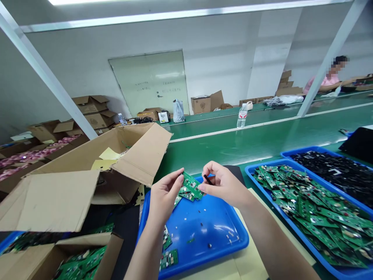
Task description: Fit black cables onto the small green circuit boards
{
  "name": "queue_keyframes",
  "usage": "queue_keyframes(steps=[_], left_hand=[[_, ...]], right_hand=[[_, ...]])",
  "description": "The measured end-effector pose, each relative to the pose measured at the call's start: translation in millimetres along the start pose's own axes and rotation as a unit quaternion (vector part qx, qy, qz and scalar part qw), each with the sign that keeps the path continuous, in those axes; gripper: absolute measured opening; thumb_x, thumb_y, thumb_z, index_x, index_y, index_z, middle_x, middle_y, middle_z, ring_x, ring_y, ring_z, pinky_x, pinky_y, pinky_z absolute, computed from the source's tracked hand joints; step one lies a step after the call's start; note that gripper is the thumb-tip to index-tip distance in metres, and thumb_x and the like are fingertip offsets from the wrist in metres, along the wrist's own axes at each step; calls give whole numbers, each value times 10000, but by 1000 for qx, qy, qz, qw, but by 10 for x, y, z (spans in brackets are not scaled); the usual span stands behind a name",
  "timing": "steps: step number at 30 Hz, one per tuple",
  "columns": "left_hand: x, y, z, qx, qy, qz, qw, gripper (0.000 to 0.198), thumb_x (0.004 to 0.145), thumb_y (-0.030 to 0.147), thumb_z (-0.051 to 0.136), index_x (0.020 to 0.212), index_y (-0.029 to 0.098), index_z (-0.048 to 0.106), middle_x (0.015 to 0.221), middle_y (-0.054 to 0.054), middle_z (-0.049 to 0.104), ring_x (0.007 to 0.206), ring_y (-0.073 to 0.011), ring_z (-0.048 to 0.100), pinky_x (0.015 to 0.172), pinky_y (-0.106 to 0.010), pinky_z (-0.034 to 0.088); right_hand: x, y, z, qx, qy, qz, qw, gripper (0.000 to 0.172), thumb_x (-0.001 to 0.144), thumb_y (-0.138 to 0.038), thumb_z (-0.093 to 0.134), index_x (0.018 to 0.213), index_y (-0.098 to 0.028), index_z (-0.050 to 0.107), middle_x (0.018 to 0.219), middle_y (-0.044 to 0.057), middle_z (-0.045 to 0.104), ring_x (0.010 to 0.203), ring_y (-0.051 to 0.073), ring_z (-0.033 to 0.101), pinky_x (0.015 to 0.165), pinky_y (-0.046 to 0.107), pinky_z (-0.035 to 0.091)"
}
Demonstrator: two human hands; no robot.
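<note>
My left hand (164, 194) is closed on a few small green circuit boards (189, 187), held fanned above a blue tray (201, 233). My right hand (222, 182) pinches a small black part (208, 179) right beside the top board. Both hands hover over the tray's far edge. A few more green boards (168, 256) lie at the tray's near left corner, along with tiny loose bits on its floor.
A second blue tray (262, 194) heaped with green boards sits to the right, and a third tray (317, 149) holds black parts. Open cardboard boxes (96, 171) stand left, one (84, 260) holding boards. A green conveyor belt (247, 140) with a water bottle (241, 116) runs behind. A person (329, 79) sits far right.
</note>
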State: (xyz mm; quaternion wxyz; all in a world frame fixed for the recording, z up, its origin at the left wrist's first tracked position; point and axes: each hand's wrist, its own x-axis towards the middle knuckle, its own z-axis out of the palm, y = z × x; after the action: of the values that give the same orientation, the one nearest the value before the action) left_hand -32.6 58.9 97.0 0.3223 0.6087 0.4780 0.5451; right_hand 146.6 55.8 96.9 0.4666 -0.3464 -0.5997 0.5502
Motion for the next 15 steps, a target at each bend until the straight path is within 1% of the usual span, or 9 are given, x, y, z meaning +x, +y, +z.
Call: queue_keyframes(steps=[3, 5, 7, 9, 11, 13, 15], left_hand=[[34, -37, -40, 57, 10, 18, 998, 316, 718, 398, 678, 895, 148, 757, 835, -82, 766, 732, -216, 708, 672, -293, 583], [60, -70, -58, 94, 9, 28, 995, 325, 723, 425, 655, 876, 158, 758, 835, -77, 768, 740, -233, 712, 685, -308, 580], [78, -90, -56, 131, 21, 38, 990, 348, 733, 457, 626, 881, 170, 754, 840, -68, 769, 744, -245, 710, 686, -319, 574], [70, -83, -32, 172, 45, 43, 983, 365, 762, 476, 585, 918, 188, 744, 871, -57, 766, 786, -255, 707, 722, -333, 561], [32, -48, 8, 201, 88, 45, 975, 379, 794, 491, 537, 943, 201, 731, 905, -50, 760, 847, -268, 698, 768, -353, 547], [-13, -7, 49, 205, 118, 46, 971, 392, 814, 500, 506, 957, 204, 719, 933, -46, 755, 892, -271, 689, 813, -363, 536], [-33, 12, 80, 195, 123, 44, 972, 406, 813, 510, 497, 974, 203, 709, 956, -47, 751, 913, -269, 684, 843, -364, 530]], right_hand=[[7, 5, 20, 17, 26, -16, 999, 300, 702, -258, 686, 811, -211, 410, 669, -82, 457, 556, 78, 501, 539, 216, 390], [11, 0, 49, 16, 33, -32, 999, 292, 693, -237, 689, 817, -213, 425, 684, -78, 461, 580, 81, 494, 562, 218, 390], [6, -16, 85, 11, 39, -44, 998, 281, 681, -205, 689, 825, -214, 448, 707, -71, 474, 627, 87, 490, 596, 220, 392], [-16, -45, 126, 2, 46, -48, 998, 270, 677, -181, 685, 827, -216, 464, 724, -64, 484, 661, 94, 488, 622, 225, 393], [-58, -85, 168, -11, 51, -52, 997, 254, 684, -175, 681, 823, -218, 473, 727, -61, 486, 666, 96, 481, 630, 230, 392], [-111, -132, 205, -20, 55, -61, 996, 246, 688, -175, 681, 814, -218, 474, 721, -61, 480, 648, 94, 466, 612, 225, 387], [-161, -173, 227, -18, 58, -71, 996, 252, 685, -180, 688, 804, -217, 469, 713, -62, 472, 628, 90, 454, 592, 218, 386]])
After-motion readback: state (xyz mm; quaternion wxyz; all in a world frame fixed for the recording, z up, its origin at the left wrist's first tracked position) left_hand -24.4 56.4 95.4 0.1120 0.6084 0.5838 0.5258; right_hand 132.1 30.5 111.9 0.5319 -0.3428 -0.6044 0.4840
